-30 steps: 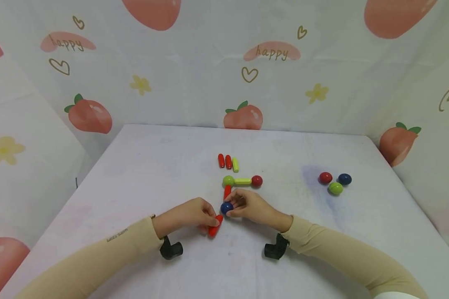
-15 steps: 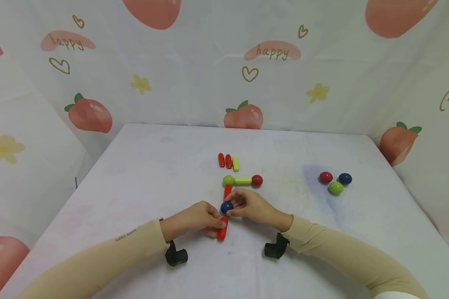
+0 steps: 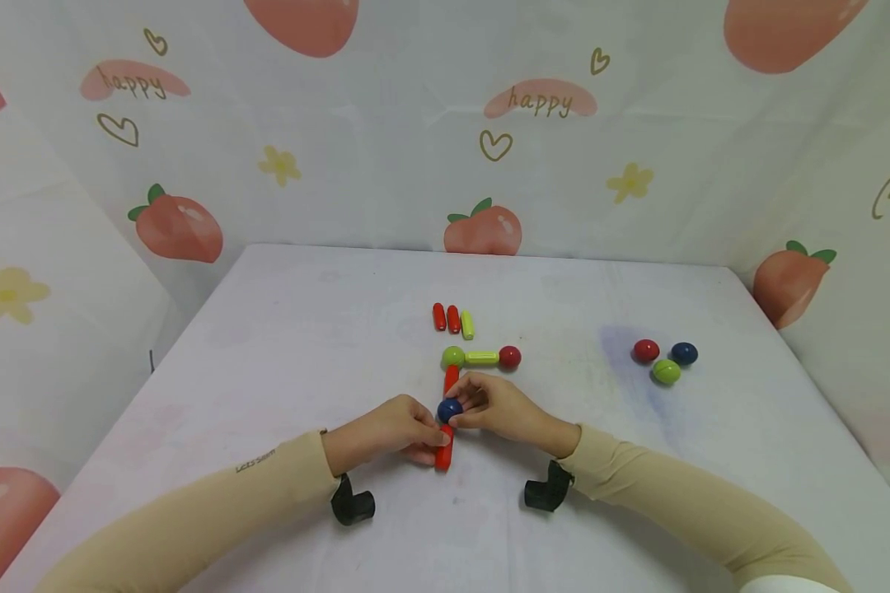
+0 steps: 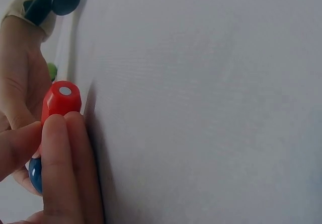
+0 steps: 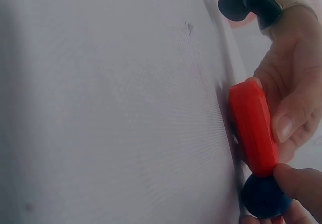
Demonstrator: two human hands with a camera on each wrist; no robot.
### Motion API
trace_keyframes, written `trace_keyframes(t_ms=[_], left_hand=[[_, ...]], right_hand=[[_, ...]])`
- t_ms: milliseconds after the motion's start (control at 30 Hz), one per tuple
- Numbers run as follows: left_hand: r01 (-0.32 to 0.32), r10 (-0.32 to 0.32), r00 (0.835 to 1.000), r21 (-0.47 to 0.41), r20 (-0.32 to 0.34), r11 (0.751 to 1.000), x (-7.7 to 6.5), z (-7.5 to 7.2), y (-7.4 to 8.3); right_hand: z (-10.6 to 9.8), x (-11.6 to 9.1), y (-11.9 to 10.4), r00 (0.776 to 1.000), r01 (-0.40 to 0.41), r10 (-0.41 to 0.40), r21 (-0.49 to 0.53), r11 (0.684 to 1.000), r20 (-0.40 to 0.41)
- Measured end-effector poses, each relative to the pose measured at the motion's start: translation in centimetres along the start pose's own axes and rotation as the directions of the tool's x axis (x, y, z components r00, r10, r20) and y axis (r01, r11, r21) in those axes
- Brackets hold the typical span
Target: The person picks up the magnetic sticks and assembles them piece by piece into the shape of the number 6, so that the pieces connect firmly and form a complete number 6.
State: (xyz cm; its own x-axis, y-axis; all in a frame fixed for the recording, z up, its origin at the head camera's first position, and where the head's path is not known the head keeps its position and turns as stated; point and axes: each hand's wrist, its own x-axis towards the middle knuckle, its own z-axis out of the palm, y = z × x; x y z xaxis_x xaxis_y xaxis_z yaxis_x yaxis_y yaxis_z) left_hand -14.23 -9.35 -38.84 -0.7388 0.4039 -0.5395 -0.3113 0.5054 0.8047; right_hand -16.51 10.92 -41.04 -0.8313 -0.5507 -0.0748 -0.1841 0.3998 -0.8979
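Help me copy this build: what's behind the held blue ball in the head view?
Behind the blue ball, a red rod runs back to a green ball. The right hand partly covers the rod's near end, so any contact there is hidden.

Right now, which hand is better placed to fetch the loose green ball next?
Probably the right hand: it is nearer the loose green ball, though it must first release its blue ball. The left hand, pinching the red stick, is farther away.
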Motion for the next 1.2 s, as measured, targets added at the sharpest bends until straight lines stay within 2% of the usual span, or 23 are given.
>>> trace_keyframes(t_ms=[200,733,900,1200], left_hand=[[0.001,-0.001,1.0,-0.012,0.0,1.0,0.35,0.01,-0.15],[0.02,-0.019,1.0,-0.041,0.004,0.999,0.17,-0.12,0.08],[0.013,-0.011,0.999,-0.052,0.031,0.999,0.54,-0.27,-0.08],[0.023,-0.013,0.996,-0.113,0.089,0.993,0.73,-0.68,-0.11]], right_hand=[[0.05,0.0,0.03,1.0,-0.016,0.016,0.002,1.0,0.005],[0.07,-0.11,-0.3,0.999,-0.035,0.035,-0.002,0.999,0.005],[0.01,-0.07,-0.6,0.998,-0.06,0.06,-0.002,0.998,0.006],[-0.03,-0.08,-0.55,0.999,-0.053,0.053,-0.006,0.999,0.006]])
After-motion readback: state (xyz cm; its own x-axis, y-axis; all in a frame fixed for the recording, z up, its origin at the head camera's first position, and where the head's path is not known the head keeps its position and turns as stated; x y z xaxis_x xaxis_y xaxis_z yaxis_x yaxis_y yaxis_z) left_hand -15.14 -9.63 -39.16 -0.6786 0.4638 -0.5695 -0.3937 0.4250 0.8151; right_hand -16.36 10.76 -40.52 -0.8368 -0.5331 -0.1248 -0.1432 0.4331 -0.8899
